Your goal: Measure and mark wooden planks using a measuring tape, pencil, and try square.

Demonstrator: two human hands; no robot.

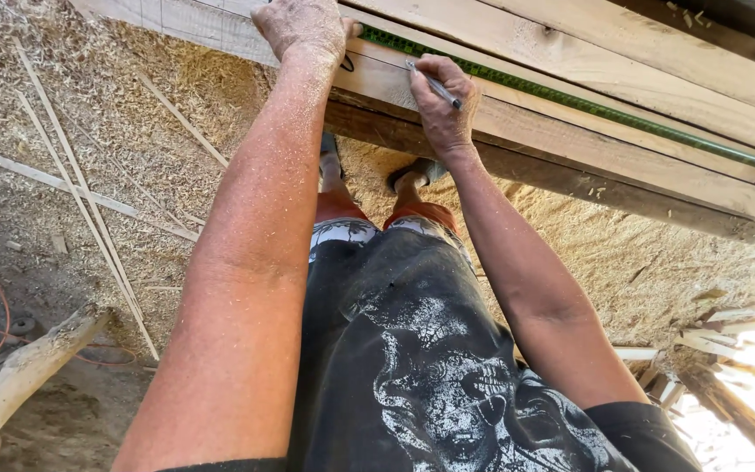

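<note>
right hand [441, 103] is pinched tight around a pen [437, 86], tip down on the pale wooden plank [535, 131], right against the near edge of the green ruler [570, 98]. the pen sits between thumb and fingers, slanting up toward the left. left hand [303, 26] lies flat, palm down, fingers spread over the ruler's end and the plank, gripping nothing, just pressing. the ruler runs off to the right along the plank. sawdust [89, 114] covers the ground below, thin wood strips [80, 201] scattered across it.
</note>
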